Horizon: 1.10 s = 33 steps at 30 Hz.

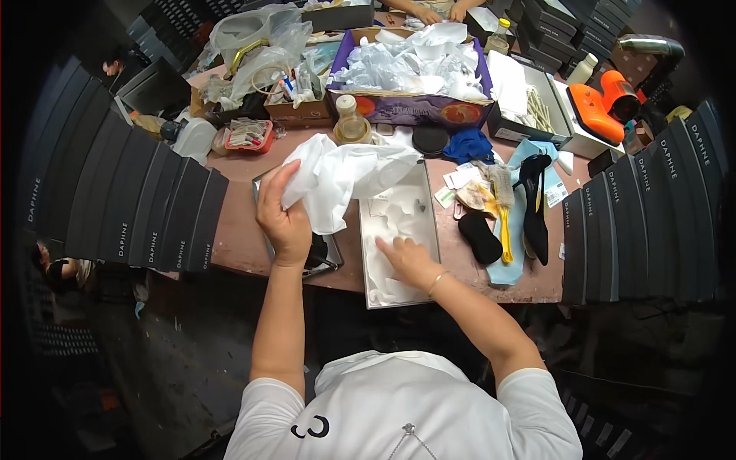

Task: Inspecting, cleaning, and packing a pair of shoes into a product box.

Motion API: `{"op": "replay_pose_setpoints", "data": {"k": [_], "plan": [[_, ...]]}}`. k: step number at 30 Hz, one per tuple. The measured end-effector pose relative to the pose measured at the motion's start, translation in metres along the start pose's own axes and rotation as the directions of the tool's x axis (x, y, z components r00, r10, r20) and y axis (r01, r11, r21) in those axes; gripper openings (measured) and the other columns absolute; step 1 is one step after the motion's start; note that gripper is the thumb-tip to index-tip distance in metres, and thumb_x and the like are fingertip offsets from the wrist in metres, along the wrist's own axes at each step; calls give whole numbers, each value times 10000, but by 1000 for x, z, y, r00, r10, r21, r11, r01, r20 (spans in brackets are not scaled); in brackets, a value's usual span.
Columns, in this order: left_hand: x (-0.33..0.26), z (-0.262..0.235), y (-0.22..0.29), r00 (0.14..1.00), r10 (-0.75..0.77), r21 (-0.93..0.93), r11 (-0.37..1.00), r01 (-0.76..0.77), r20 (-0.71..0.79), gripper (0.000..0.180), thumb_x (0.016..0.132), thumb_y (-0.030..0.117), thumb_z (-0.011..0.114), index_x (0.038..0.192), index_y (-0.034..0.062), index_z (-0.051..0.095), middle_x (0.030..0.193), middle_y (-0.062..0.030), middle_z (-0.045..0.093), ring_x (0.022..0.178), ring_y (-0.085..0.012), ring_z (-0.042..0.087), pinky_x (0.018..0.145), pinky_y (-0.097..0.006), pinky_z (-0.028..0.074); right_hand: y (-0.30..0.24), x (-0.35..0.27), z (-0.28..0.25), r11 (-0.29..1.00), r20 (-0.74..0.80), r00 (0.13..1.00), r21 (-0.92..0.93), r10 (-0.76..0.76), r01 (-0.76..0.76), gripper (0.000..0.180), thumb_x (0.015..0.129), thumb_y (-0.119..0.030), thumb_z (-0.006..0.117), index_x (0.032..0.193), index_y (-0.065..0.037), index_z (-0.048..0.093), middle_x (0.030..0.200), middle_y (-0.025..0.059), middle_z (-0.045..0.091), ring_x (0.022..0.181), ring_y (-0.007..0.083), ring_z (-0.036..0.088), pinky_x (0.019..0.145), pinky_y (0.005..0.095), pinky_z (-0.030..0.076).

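My left hand (284, 218) is lifted above the table and grips a crumpled sheet of white tissue paper (345, 178), which drapes over toward an open shoe box (428, 201). My right hand (406, 259) lies flat inside that box, fingers spread, pressing on the white paper lining its bottom. A dark item (318, 251) lies under my left hand, mostly hidden. A black high-heeled shoe (534, 205) rests on a pale blue sheet to the right, beside a yellow-handled brush (502, 211) and a black pad (481, 236).
Stacks of dark shoe boxes (130, 195) flank the table on the left and on the right (652, 215). A purple box of crumpled white paper (414, 65) stands at the back, with a bottle (351, 123), plastic bags (261, 42) and an orange tool (606, 103). Another person's hands (441, 11) show at the far edge.
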<state>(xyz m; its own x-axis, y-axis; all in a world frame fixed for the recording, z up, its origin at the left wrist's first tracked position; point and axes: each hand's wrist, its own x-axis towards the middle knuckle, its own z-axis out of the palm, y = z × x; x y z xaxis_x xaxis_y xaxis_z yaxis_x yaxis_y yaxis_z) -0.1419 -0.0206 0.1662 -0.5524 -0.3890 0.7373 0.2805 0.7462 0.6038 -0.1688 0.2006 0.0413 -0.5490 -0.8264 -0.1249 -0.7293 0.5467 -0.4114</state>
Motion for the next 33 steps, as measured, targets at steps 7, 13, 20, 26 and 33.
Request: {"op": "replay_pose_setpoints", "data": {"k": [7,13,20,26,33], "plan": [[-23,-11,29,839,-26,-187,971,152,544,548,710,63,747,1227,19,569,1167,-160,603,1073,-301,597,942,-355,452,8,2,-89,736,-350,889,676,296,21,166,871,-133,583,860,27,540,657,160,556,619,266,569,596,366,443],[19,14,29,997,-63,-221,972,73,52,445,736,-112,593,1169,-10,573,1137,-148,593,1078,-251,577,913,-338,461,-6,-8,-180,373,-611,742,779,275,504,210,965,-112,549,1135,9,575,980,67,651,876,124,631,752,253,504],[-59,44,34,818,143,-140,987,-77,558,253,710,71,684,961,57,654,927,-136,638,962,-327,593,968,-479,384,158,-123,-120,643,-644,189,762,742,73,361,891,-98,618,1224,24,548,1119,106,600,998,162,586,861,286,475],[-120,73,20,-327,-101,66,991,-114,940,370,738,108,612,1098,22,627,1045,-208,639,1071,-355,575,932,-433,432,240,-159,-70,756,-663,420,359,619,-547,764,734,-318,755,1338,28,440,1278,277,489,1184,399,491,980,421,412],[-43,18,71,363,-17,-89,958,273,932,363,854,159,664,1169,-9,599,1094,-187,619,1005,-308,620,899,-338,483,190,-165,-98,768,-594,488,466,639,-438,449,714,-199,749,1088,24,636,770,123,691,717,205,670,729,331,522]]}}
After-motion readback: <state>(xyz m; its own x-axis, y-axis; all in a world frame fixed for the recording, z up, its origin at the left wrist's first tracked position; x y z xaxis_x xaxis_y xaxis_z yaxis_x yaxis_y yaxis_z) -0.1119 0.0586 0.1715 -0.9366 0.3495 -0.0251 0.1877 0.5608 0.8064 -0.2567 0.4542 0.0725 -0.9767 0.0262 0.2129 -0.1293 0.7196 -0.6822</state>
